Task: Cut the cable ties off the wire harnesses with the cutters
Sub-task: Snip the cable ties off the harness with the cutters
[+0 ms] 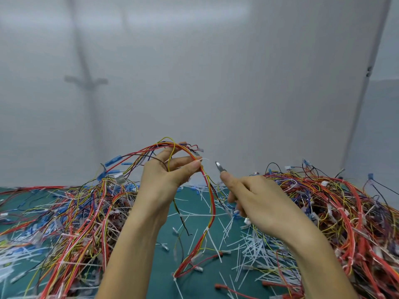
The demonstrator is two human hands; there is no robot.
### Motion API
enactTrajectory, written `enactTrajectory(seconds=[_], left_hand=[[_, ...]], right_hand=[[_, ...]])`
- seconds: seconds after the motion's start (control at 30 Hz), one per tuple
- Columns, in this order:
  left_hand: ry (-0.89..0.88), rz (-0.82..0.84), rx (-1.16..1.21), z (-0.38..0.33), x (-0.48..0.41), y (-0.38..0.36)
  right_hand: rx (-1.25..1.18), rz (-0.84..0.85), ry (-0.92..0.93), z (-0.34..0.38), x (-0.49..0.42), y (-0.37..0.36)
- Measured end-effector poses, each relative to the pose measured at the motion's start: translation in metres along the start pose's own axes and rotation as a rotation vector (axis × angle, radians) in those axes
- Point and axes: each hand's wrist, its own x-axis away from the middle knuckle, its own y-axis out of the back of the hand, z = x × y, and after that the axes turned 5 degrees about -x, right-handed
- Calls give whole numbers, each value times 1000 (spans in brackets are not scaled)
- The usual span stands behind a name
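Note:
My left hand (168, 171) is raised above the table and pinches a wire harness (210, 203) of red, yellow and white wires between thumb and fingers. The harness arches over the hand and hangs down to the green mat. A white cable tie (204, 159) sticks out of the bundle right at my fingertips; another tie (207, 229) wraps it lower down. My right hand (257, 199) grips the cutters (220, 167), whose metal jaws point up and left, a short gap to the right of the tie at my fingertips.
A large tangle of harnesses (71, 216) lies on the left, another heap (336, 208) on the right. Several cut white ties (248, 247) litter the green mat (207, 283) between them. A pale wall (194, 72) rises right behind the table.

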Motion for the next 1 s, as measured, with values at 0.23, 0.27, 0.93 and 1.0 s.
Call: enactTrajectory(seconds=[0.23, 0.27, 0.93, 1.0], left_hand=[[10, -6, 2, 1, 2, -11], [9, -9, 12, 2, 2, -13], [-17, 39, -58, -3, 5, -13], [-16, 41, -62, -4, 6, -13]], right_hand=[[48, 52, -72, -7, 2, 8], [30, 50, -85, -8, 2, 9], [181, -75, 82, 16, 7, -1], [180, -82, 83, 16, 7, -1]])
